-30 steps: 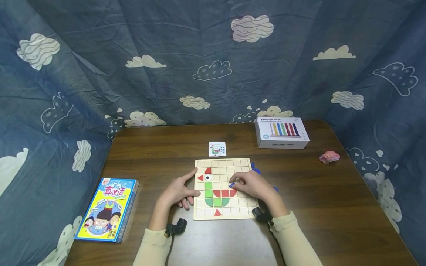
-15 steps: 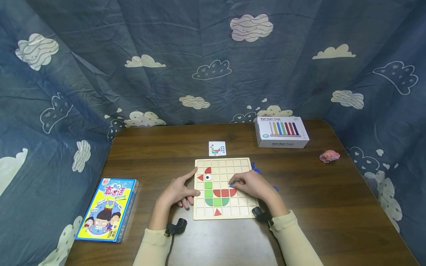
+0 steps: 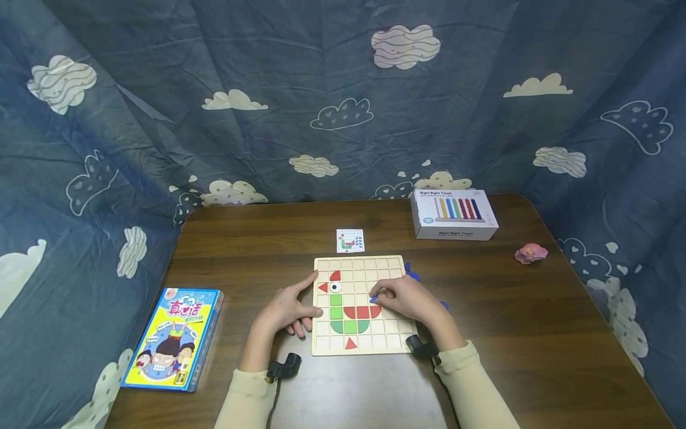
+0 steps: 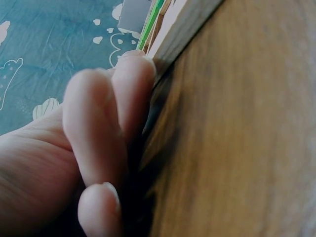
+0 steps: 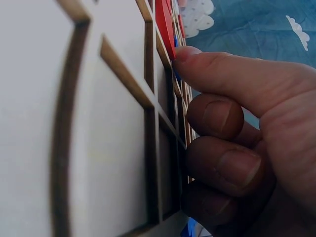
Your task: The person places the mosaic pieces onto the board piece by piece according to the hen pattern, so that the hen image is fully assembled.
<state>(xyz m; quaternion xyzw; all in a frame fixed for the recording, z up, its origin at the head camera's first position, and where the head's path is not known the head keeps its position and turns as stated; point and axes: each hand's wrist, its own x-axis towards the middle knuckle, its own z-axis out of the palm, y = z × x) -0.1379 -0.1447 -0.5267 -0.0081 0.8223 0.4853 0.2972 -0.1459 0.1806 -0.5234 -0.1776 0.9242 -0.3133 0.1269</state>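
Note:
A pale wooden grid board [image 3: 393,265] lies on the table with red and green tiles set in its cells, forming a bird-like figure with a round eye tile [image 3: 335,287]. My right hand [image 3: 405,296] is over the board's right half, pinching a small blue tile [image 3: 373,300] between thumb and fingertips just above the red tiles [image 3: 362,312]. Fingers hide part of that tile's shape. At the board's left edge, my left hand [image 3: 284,307] has thumb and index finger spread wide, touching the edge. Its other fingers bend down beside the board in the left wrist view.
A small picture card [image 3: 350,241] with a similar figure lies behind the board. Several blue tiles [image 3: 414,276] lie along its right side. A white box [image 3: 454,214] and a pink object [image 3: 530,253] stand back right; a blue-and-yellow box [image 3: 171,339] lies left.

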